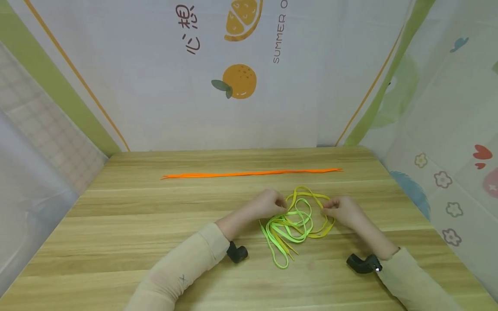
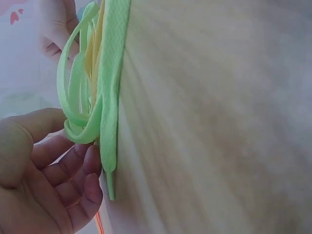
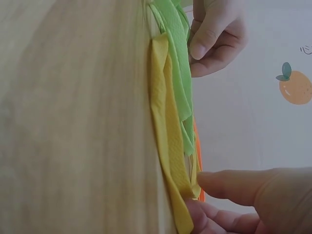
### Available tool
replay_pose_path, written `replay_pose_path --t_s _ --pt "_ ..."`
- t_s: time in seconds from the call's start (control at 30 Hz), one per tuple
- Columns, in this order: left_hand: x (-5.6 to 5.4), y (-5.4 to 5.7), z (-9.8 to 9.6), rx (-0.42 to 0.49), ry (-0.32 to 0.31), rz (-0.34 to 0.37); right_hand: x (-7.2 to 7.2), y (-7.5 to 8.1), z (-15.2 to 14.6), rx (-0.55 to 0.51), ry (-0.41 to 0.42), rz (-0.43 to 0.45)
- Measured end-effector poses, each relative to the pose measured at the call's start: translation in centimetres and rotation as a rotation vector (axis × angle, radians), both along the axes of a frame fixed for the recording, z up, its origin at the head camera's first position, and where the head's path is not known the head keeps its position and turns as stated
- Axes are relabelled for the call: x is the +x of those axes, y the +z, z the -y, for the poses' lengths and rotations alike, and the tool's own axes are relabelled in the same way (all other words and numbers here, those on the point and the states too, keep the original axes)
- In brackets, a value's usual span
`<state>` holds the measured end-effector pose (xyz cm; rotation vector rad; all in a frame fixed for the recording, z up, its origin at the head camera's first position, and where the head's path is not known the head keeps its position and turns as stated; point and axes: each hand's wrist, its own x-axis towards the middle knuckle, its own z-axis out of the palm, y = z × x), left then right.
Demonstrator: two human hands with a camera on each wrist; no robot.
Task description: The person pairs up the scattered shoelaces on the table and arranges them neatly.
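A loose tangle of flat shoelaces lies on the table between both hands, a bright green shoelace [image 1: 285, 233] mixed with a yellow shoelace [image 1: 320, 235]. On the tangle's left side, my left hand [image 1: 268, 204] has its fingers curled at the green loops; the left wrist view shows a green loop [image 2: 83, 134] between thumb and fingers. Across from it, my right hand [image 1: 345, 211] pinches the yellow lace at the right side. In the right wrist view, the thumb [image 3: 229, 185] meets a yellow strand [image 3: 170, 126], with the other fingers partly hidden behind it.
An orange shoelace [image 1: 249, 173] is stretched out straight across the back of the wooden table [image 1: 155, 233]. Printed curtains [image 1: 155, 108] hang behind and beside the table. A black wrist device [image 1: 363, 263] is on the right forearm, another [image 1: 237, 252] on the left.
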<state>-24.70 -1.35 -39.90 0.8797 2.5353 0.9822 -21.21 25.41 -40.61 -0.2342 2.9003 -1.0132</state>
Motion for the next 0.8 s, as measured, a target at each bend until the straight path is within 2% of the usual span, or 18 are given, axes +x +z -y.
replay_pose_path --t_s 0.2,0.5,0.8 --pt "-0.12 -0.24 -0.31 -0.051 -0.003 -0.027 0.0 -0.19 0.0 -0.012 0.02 0.029" --pt "0.23 0.02 -0.38 -0.071 -0.012 -0.062 0.15 -0.34 0.05 0.002 0.021 0.045" --pt "0.4 -0.05 -0.25 -0.077 -0.013 -0.048 0.34 -0.16 0.0 0.008 0.025 0.081"
